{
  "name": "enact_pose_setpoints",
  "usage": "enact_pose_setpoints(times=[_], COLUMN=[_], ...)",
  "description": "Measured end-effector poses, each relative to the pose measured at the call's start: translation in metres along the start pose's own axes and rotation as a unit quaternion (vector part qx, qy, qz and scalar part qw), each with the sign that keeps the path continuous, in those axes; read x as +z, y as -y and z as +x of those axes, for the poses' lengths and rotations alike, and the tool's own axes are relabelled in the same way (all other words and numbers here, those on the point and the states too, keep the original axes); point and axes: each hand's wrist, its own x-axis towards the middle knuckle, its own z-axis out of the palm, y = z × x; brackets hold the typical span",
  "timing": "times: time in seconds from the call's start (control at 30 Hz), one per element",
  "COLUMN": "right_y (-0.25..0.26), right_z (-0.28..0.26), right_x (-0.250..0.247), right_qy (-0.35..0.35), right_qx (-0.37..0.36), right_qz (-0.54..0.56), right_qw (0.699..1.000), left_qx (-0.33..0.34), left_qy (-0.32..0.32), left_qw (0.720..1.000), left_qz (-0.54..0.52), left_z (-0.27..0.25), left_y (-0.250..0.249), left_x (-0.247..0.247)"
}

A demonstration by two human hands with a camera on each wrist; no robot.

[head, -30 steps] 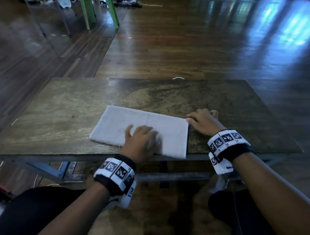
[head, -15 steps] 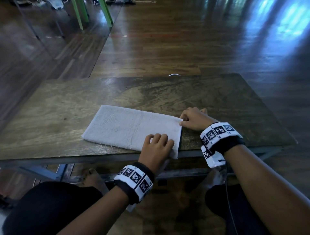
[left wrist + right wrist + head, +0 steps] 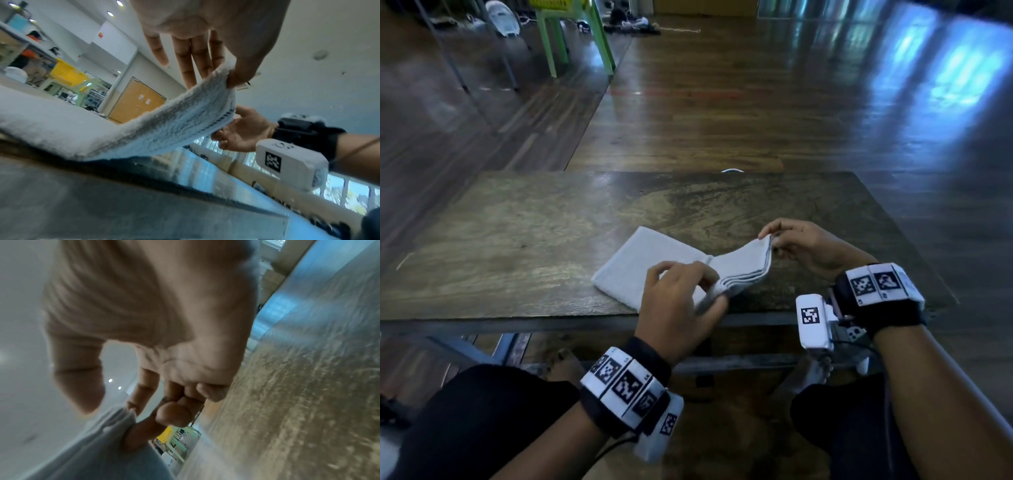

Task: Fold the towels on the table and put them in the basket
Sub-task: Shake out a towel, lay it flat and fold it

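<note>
we see a towel [image 3: 654, 263] of soft, nubbly white terry cloth (stacked layers show at its edge), lying on a worn, mottled wooden table [image 3: 517, 233] with dull sheen; the plank floor [image 3: 722, 102] beyond is glossy.

Your left hand [image 3: 678, 301], which lay flat on the towel [image 3: 650, 263] a second ago and then moved to its near right corner, now pinches that corner between thumb and fingers and holds it up off the table [image 3: 524, 246]. Your right hand [image 3: 804, 248], earlier resting at the far right corner, now pinches that corner too. The towel's right end, flat before, now rises clear of the tabletop and bends toward the left, while its left part lies down.
</note>
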Motion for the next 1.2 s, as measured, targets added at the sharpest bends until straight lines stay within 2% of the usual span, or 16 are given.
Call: enact_pose_setpoints(times=[0.07,0.13,0.33,0.43,0.57,0.77,0.97,1.2], right_y=[0.006,0.010,0.019,0.025,0.032,0.027,0.025,0.019], right_z=[-0.003,-0.002,0.026,0.049,0.091,0.152,0.177,0.186], right_x=[0.002,0.005,0.030,0.051,0.081,0.111,0.127,0.140], right_qy=[0.027,0.053,0.018,0.003,0.011,0.049,0.077,0.088], right_qx=[-0.006,-0.023,-0.049,-0.056,-0.071,-0.021,0.020,0.027], right_qz=[0.017,-0.032,-0.132,-0.163,-0.217,-0.325,-0.376,-0.427], right_qw=[0.999,0.998,0.990,0.985,0.973,0.944,0.923,0.899], left_qx=[-0.032,-0.054,-0.087,-0.133,-0.226,-0.322,-0.379,-0.381], left_qy=[-0.018,-0.030,-0.034,-0.035,-0.008,0.095,0.119,0.144], left_qw=[0.999,0.997,0.993,0.988,0.973,0.935,0.911,0.902], left_qz=[-0.026,-0.049,-0.067,-0.069,-0.039,0.117,0.111,0.146], left_z=[0.002,0.001,-0.012,-0.015,-0.012,0.005,0.004,0.000], left_y=[0.005,0.017,0.058,0.074,0.102,0.136,0.148,0.153], left_x=[-0.010,-0.017,-0.032,-0.040,-0.052,-0.059,-0.057,-0.058])
